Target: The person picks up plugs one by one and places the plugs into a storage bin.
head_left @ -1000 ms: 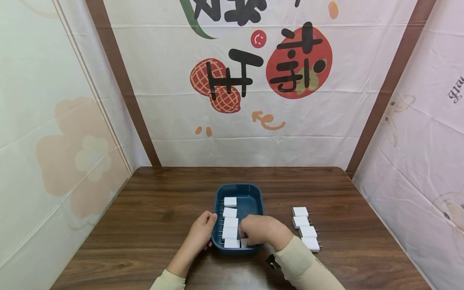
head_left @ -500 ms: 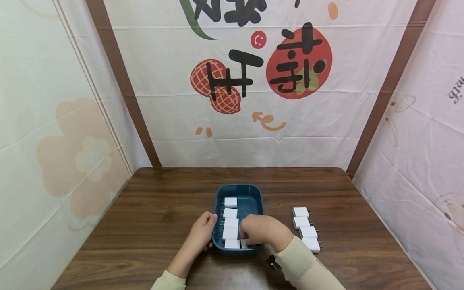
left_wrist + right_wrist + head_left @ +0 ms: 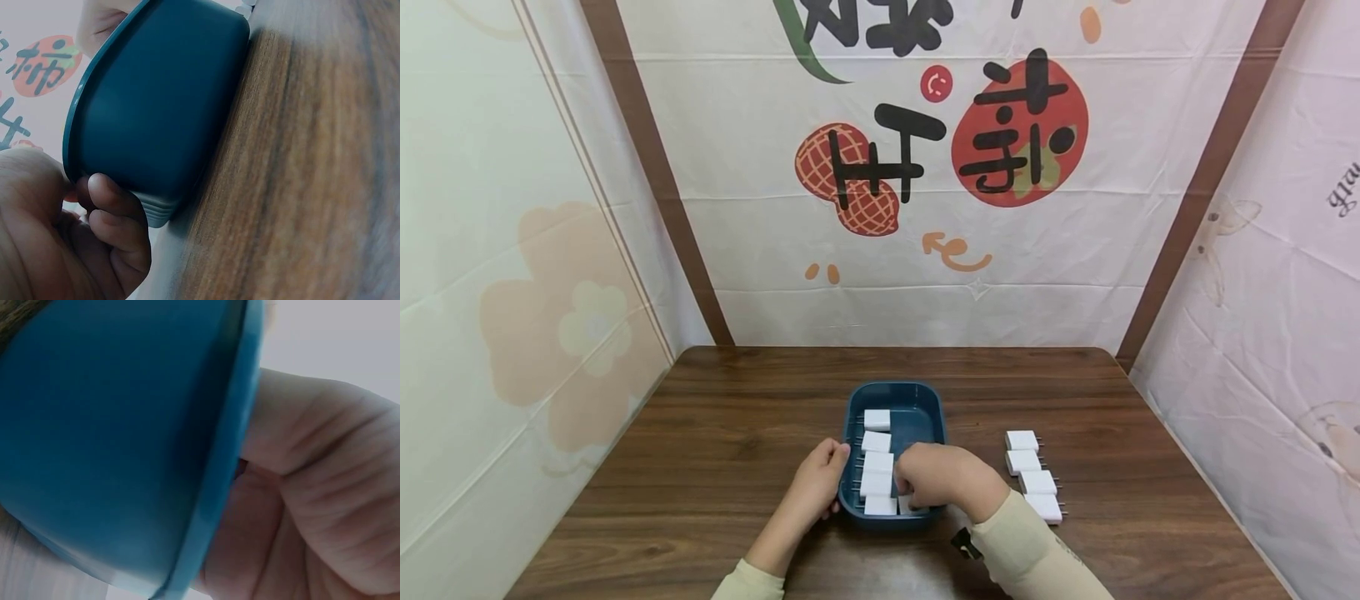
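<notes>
One white plug (image 3: 907,507) sits in blue tray (image 3: 892,523), near end, half under right hand (image 3: 938,477); fingertips hidden, can't tell if pinching. Left hand (image 3: 818,477) pinches tray's side rim: should keep it steady. Best lay plug flat, pins clear of the plug row (image 3: 877,483) alongside. Four loose plugs (image 3: 1037,481) farther right, on table (image 3: 737,400)

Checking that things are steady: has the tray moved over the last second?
No; in the head view the tray shows no shift in any direction against the far edge of the table.
</notes>
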The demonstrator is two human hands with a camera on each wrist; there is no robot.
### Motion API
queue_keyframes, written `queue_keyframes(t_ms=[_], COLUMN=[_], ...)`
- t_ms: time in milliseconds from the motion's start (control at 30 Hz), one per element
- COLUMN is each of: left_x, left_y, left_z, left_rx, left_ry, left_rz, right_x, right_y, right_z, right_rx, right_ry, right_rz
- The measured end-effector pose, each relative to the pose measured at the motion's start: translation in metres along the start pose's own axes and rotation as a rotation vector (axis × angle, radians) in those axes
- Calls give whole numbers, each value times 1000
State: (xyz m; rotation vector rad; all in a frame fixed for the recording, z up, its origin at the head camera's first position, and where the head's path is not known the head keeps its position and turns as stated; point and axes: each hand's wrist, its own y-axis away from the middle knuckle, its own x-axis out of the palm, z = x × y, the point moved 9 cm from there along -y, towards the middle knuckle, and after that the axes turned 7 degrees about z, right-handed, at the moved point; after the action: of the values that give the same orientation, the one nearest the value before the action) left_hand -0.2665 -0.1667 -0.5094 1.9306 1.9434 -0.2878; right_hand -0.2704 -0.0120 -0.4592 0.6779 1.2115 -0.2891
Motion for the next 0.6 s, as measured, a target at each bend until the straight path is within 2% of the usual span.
queue_keyframes(t_ms=[367,600], left_x=[0,0], left_y=[-1,-1], left_z=[0,1], left_rx=[-11,-11], left_ry=[-8,-10], left_rz=[5,6], right_x=[-11,-25], right_y=[10,20], right_z=[-6,-9], right_rx=[45,20], right_ry=[-57,-18], right_rz=[-7,-76])
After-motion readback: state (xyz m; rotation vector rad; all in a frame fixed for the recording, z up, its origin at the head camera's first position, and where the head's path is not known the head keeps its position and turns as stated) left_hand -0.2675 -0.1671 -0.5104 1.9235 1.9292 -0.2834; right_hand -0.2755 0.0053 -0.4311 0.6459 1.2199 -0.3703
